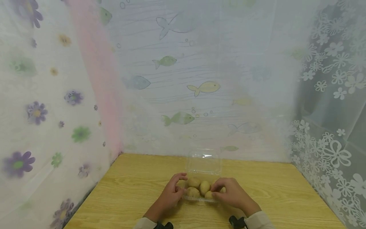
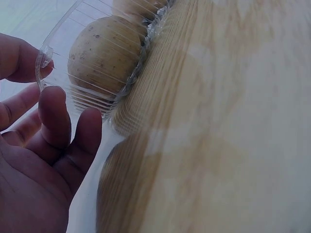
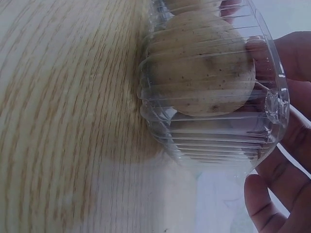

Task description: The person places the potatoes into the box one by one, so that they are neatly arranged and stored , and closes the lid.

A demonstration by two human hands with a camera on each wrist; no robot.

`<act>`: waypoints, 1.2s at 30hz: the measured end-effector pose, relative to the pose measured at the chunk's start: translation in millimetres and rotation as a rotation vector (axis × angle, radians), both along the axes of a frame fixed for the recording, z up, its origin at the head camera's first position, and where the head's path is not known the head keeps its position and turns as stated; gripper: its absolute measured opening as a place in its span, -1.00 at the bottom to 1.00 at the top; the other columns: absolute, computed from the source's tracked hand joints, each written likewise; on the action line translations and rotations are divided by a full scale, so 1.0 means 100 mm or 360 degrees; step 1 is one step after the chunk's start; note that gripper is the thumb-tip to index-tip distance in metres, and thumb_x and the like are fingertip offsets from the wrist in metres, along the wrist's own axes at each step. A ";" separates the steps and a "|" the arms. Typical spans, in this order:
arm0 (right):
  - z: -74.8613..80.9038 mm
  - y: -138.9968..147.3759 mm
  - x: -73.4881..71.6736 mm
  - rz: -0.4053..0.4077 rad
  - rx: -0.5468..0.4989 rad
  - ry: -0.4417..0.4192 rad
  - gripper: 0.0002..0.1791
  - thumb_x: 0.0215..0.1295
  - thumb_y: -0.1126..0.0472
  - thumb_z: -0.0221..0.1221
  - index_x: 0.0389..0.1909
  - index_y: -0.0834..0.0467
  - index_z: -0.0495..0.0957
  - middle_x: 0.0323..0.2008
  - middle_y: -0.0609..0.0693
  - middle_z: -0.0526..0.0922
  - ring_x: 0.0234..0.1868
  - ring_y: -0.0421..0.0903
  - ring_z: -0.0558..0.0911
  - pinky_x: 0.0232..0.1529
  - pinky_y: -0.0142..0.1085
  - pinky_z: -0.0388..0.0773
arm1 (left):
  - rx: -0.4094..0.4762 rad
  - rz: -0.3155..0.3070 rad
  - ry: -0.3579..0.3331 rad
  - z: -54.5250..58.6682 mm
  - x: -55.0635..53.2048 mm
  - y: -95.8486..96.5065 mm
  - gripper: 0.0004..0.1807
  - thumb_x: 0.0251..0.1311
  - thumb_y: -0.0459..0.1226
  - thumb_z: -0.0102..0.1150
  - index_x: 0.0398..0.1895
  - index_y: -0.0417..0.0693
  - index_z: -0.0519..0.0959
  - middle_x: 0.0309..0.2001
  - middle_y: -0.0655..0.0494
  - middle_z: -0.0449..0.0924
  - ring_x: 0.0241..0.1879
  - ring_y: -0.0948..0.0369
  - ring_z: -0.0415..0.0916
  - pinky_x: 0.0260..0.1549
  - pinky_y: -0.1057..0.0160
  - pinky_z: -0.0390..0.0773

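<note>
A clear plastic clamshell container (image 1: pixel 197 199) sits on the wooden table with several pale yellow potatoes (image 1: pixel 193 192) inside. Its hinged lid (image 1: pixel 204 163) stands raised at the back. At the container's left end, my left hand (image 1: pixel 170 192) holds the rim, the thumb over the edge and the other fingers curled outside the ribbed wall (image 2: pixel 92 99). My right hand (image 1: pixel 231 192) reaches over the right end, thumb and forefinger pinching the front right potato (image 3: pixel 199 65). Its other fingers (image 3: pixel 282 170) are outside the wall. The fingertips partly hide that potato in the head view.
The light wooden table (image 1: pixel 137 178) runs back to a translucent curtain (image 1: pixel 177 95) printed with fish. Flower-patterned sheets enclose the left (image 1: pixel 37 127) and right (image 1: pixel 328 143) sides. Dark wrist straps (image 1: pixel 237 222) show at both cuffs.
</note>
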State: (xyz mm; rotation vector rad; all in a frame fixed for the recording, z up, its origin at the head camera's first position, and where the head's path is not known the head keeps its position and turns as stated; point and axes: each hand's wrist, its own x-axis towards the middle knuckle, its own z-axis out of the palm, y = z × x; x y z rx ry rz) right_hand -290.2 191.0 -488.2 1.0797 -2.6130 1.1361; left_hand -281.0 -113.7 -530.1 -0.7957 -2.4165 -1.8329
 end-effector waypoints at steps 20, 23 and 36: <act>0.00 0.09 -0.10 -0.0195 0.0025 0.0028 -0.88 0.43 0.07 0.31 -0.15 -0.04 0.77 -0.20 -0.28 0.76 -0.18 -0.35 0.66 -0.12 -0.25 0.59 | -0.0196 0.0310 0.0085 0.01 -0.08 -0.01 -0.54 0.52 -0.27 0.12 0.41 -0.13 0.38 0.36 -0.15 0.38 -0.06 0.15 0.53 -0.27 0.24 0.58; 0.04 0.12 -0.15 -0.0306 -0.0043 0.0072 -0.87 0.43 0.11 0.31 -0.11 0.01 0.76 -0.14 -0.18 0.78 -0.15 -0.27 0.69 -0.14 -0.30 0.62 | -0.0217 0.0390 0.0020 0.04 -0.11 -0.01 -0.51 0.55 -0.18 0.08 0.44 -0.13 0.37 0.36 -0.17 0.39 0.13 0.00 0.50 -0.09 0.09 0.61; 0.17 0.18 -0.39 -0.0621 -0.0282 -0.0350 -0.24 0.60 -0.20 0.01 0.55 0.24 0.25 0.44 0.25 0.45 0.43 0.27 0.44 0.38 0.20 0.41 | 0.0308 0.0345 -0.0591 0.37 -0.42 0.02 -0.26 0.63 -0.03 -0.22 0.57 -0.47 0.06 0.53 -0.50 0.08 0.48 -0.33 0.20 0.45 -0.27 0.25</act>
